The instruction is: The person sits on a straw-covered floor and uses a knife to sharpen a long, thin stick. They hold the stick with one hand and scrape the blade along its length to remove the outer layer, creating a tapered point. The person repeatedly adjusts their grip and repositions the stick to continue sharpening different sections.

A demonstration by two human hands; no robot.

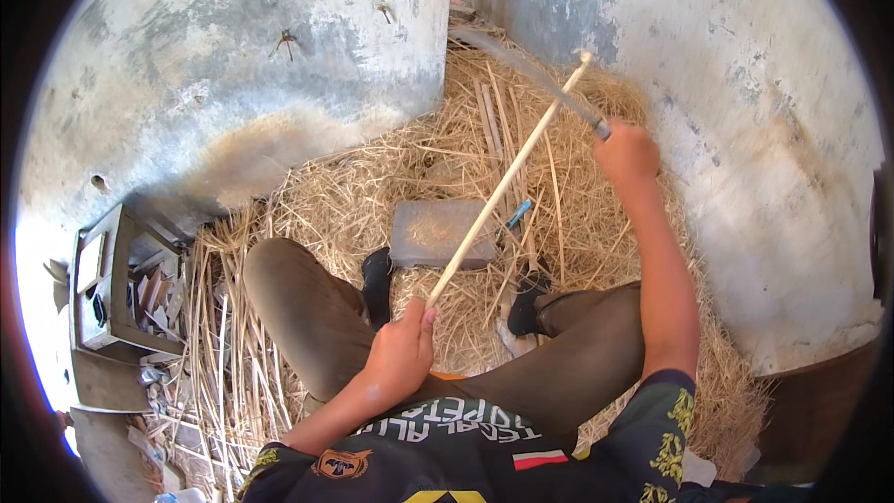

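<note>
Down near the lower middle of the frame, the left hand [402, 349] is closed around the lower end of a long pale stick [503, 182], which runs diagonally up and to the right until its tip sits near the top centre-right of the frame. The right hand [626, 154], in the upper right, is closed on the handle of a long blade [531, 70]; the blade reaches up and to the left from the fist and looks blurred. Blade and stick cross close to the stick's upper end, though whether the edge is touching the wood there cannot be told.

Under the stick, about the centre of the frame, a flat grey block [438, 235] lies on a bed of straw [335, 196] that fills the corner between two stained concrete walls [233, 65]. A small blue object [519, 214] lies in the straw just right of the block. The person's knees, in brown trousers, spread to either side of the block, with a dark shoe [377, 284] at its lower left and another at its lower right. At the left edge of the frame stands a grey metal box [116, 284] holding odds and ends.
</note>
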